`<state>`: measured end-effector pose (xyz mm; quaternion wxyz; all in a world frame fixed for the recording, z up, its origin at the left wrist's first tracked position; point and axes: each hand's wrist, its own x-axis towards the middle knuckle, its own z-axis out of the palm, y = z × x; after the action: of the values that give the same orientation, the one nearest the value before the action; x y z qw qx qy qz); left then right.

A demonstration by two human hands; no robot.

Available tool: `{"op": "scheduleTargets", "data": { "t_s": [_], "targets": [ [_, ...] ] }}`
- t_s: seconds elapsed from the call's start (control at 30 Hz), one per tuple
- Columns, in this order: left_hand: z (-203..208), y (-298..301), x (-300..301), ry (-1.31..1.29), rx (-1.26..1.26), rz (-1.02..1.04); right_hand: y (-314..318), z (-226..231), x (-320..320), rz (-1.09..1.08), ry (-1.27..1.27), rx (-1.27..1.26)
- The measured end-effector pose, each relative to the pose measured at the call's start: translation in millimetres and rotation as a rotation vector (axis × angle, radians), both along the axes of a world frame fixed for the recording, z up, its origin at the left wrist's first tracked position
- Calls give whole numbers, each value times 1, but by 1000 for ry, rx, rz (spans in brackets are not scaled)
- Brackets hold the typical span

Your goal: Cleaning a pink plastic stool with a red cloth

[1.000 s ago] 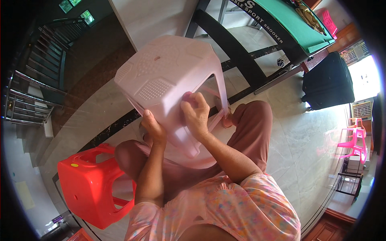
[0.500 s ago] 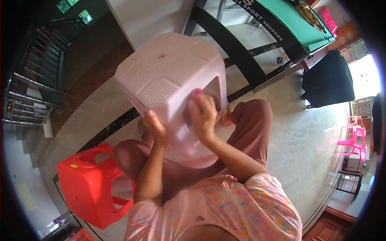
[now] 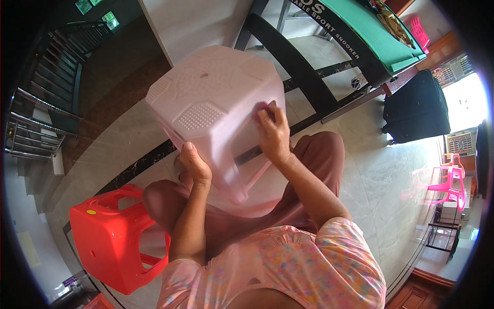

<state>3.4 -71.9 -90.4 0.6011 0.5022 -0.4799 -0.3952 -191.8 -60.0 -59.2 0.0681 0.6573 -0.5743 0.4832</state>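
You sit on the pale tiled floor with a pale pink plastic stool tipped up on your lap, seat facing away and up toward the camera, legs pointing back at you. It rests against your knees, probably so every side is within easy reach without standing.

Your left hand is closed around the lower left leg of the stool, fingers curled on the edge, thumb on top. This looks like the steadying grip that keeps the stool from rolling.

Your right hand lies flat against the stool's right side, near the top corner, fingers mostly straight and pressed down. A small pink cloth or pad peeks out under the fingertips; can't tell exactly what it is. The hand isn't gripping the stool, just pressing on it, as in wiping.

A red plastic stool lies on its side by your left knee, close but not touching the pink one. Set aside within arm's reach, by the look of it.

Further out: a green-topped games table with black legs ahead on the right, a black suitcase beside it, bright pink chairs far right, a metal stair railing on the left.
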Motion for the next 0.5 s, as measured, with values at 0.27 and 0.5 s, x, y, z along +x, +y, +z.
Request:
{"op": "scheduleTargets", "data": {
  "t_s": [0.27, 0.5],
  "targets": [
    [13, -1, -1, 190, 25, -37, 26, 22, 42, 193, 32, 115],
    [8, -5, 5, 100, -4, 50, -13, 12, -4, -37, 36, 7]
  ]
}}
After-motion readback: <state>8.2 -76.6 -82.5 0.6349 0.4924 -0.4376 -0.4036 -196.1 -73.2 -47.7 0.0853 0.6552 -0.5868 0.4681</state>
